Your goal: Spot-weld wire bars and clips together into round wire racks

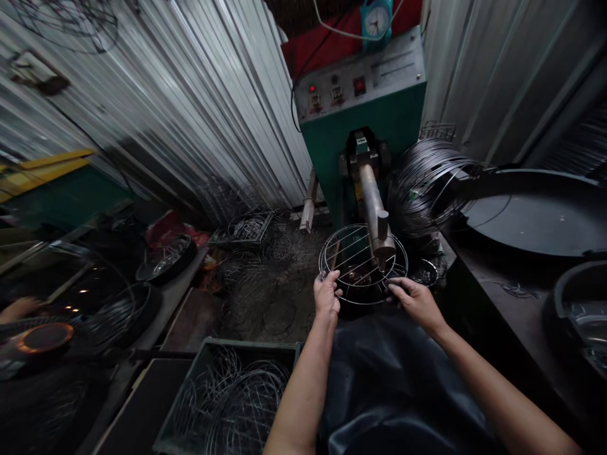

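Note:
A round wire rack (348,256) with parallel cross wires is held up at a green spot welder (322,145). My left hand (328,294) grips its left rim, fingers wrapped round the wire. On the rack's right side my right hand (412,300) pinches at the rim, thumb and fingers pressed together; whether a separate small wire piece is in that pinch is too small to tell. The welder's metal arm and electrode (383,243) come down over the right part of the rack, close to my right fingertips. A dark apron (393,379) lies across my lap.
Coiled wire (427,183) and a large black pan (535,212) stand at the right, with a dark tub (578,316) nearer. A green crate (190,395) of wire rings is at lower left. Another person's hand (21,309) shows at far left.

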`<state>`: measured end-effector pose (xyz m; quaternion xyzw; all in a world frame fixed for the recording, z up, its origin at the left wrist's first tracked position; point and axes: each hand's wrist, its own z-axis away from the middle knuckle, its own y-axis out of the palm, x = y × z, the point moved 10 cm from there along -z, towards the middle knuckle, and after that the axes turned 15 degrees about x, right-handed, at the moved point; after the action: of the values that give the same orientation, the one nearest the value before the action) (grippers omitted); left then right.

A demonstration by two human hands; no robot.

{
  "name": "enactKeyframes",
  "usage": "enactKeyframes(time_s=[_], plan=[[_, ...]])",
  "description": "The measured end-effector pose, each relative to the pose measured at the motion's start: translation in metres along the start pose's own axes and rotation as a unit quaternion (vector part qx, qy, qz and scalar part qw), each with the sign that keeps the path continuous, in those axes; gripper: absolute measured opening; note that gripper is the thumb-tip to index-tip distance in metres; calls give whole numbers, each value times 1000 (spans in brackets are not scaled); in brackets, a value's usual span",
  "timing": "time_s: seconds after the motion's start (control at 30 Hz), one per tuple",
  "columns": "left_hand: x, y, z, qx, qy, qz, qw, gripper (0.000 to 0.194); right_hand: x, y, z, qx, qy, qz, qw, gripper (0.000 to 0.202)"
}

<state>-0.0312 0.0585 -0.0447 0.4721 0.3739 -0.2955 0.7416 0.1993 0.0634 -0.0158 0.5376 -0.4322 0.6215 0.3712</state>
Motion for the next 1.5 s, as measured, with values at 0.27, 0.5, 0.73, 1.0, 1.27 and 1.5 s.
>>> enactKeyframes(time_s=[0.27,0.5,0.73,1.0,1.27,1.5], plan=[[4,-5,-2,-7,-6,5,1000,47,0,0,-4,6,-16,-23,1000,33],[1,-3,-2,2,-9,11,1000,43,6,1,-3,2,-36,10,999,30],[5,-2,-6,-10,-22,29,999,39,10,-1,-8,-1,-39,39,998,29],[11,-7,-7,-62,-45,40,996,33,12,1,-18,27,-35,15,999,29],[25,-26,4,22,-112,24,993,32,17,-21,53,-50,-126,176,975,31],[108,-122,22,30,-276,81,957,33,-86,-235,238,-261,213,347,875,24]])
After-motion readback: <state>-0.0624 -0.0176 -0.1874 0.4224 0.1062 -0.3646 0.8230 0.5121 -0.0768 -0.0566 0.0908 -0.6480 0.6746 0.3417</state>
